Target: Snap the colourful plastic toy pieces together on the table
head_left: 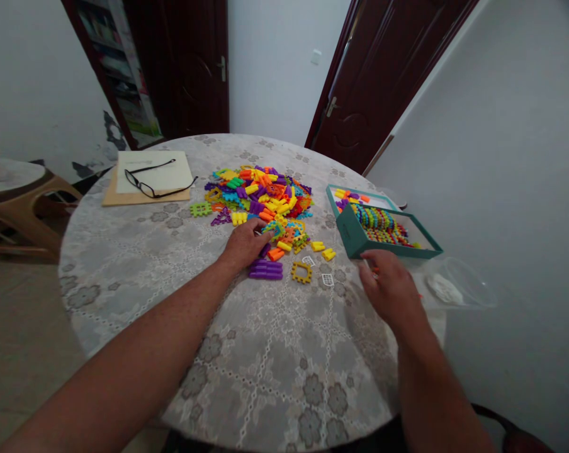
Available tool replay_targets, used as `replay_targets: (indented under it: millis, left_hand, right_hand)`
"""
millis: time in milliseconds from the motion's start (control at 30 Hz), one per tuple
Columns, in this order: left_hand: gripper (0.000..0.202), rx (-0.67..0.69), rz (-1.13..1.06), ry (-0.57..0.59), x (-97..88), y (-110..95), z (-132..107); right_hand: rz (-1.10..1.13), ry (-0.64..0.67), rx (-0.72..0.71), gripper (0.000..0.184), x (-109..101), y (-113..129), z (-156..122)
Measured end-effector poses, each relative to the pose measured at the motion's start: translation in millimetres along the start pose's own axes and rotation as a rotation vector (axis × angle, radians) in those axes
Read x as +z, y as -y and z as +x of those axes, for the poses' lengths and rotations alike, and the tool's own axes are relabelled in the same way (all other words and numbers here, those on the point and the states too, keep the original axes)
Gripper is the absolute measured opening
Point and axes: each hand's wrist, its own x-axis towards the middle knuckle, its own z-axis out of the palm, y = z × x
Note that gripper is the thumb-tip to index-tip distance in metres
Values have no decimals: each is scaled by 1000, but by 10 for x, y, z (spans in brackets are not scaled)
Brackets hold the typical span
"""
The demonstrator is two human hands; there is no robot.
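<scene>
My left hand [245, 244] reaches into the near edge of a heap of colourful plastic building pieces [265, 192]. Its thumb and fingers close on a green-and-blue notched building piece [274, 229]. Just below lie a purple block of joined tubes [265, 270] and a mustard square frame piece [301, 272]. On the right, my right hand [389, 286] is curled in front of a teal box [353, 236]. A bit of orange shows between its thumb and fingers, most of it hidden. Small yellow tube pieces [328, 254] and a white grid piece [328, 279] lie between the hands.
The teal box holds rows of coloured beads [381, 225]; its lid [332, 196] behind holds more pieces. A clear plastic container [468, 284] with something white sits at the right edge. Black glasses [147, 187] rest on a paper pad [178, 165] at the left of the round table [265, 377].
</scene>
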Motion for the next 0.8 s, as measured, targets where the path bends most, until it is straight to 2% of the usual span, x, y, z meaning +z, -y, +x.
replay_targets:
  millis: [67, 167, 300, 400, 500, 633, 800]
  left_hand:
    - [17, 1, -6, 5, 3, 8, 0]
    - [17, 16, -7, 4, 0, 17, 0]
    - [16, 21, -12, 2, -15, -1, -11]
    - [16, -5, -29, 7, -16, -10, -18]
    - [17, 10, -39, 6, -5, 10, -6]
    - [16, 48, -39, -12, -5, 33, 14]
    - [16, 85, -19, -40, -86, -103, -40]
  right_hand:
    - [132, 96, -88, 25, 131, 194, 179]
    - [194, 194, -196, 38, 472, 425, 451]
    - [140, 272, -193, 61, 983, 588, 723]
    - [127, 304, -190, 63, 1214, 626, 819]
    - [162, 261, -169, 57, 1281, 610, 844]
    - [233, 189, -181, 44, 1245, 530, 834]
    - [262, 102, -200, 35, 1121, 430, 786]
